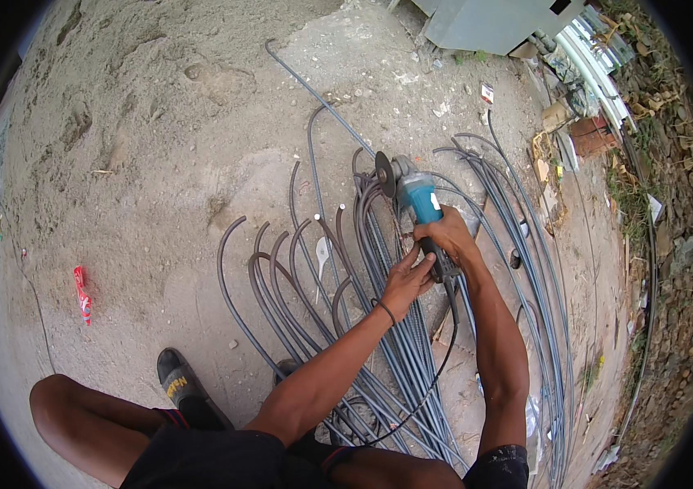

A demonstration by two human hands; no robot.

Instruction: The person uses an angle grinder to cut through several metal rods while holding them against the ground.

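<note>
An angle grinder (pixel 421 196) with a teal body and a dark cutting disc (pixel 386 174) is held up over a bundle of grey steel rods (pixel 391 326). My right hand (pixel 451 236) is wrapped round its body. Lower down, my left hand (pixel 408 277) grips the black rear handle, fingers partly hidden. From there a black power cord (pixel 449 342) hangs down and curves back toward my legs. The disc is close to the tip of a long rod (pixel 314 91); I cannot tell whether they touch. Many rods end in bent hooks (pixel 277 244).
A second group of rods (pixel 526 244) lies to the right. My shoe (pixel 187 383) rests on the sandy ground at lower left, near a red wrapper (pixel 81 295). Far right are a grey metal box (pixel 485 24), white pipes (pixel 595 77), a brick (pixel 591 136) and a rubble bank (pixel 681 269).
</note>
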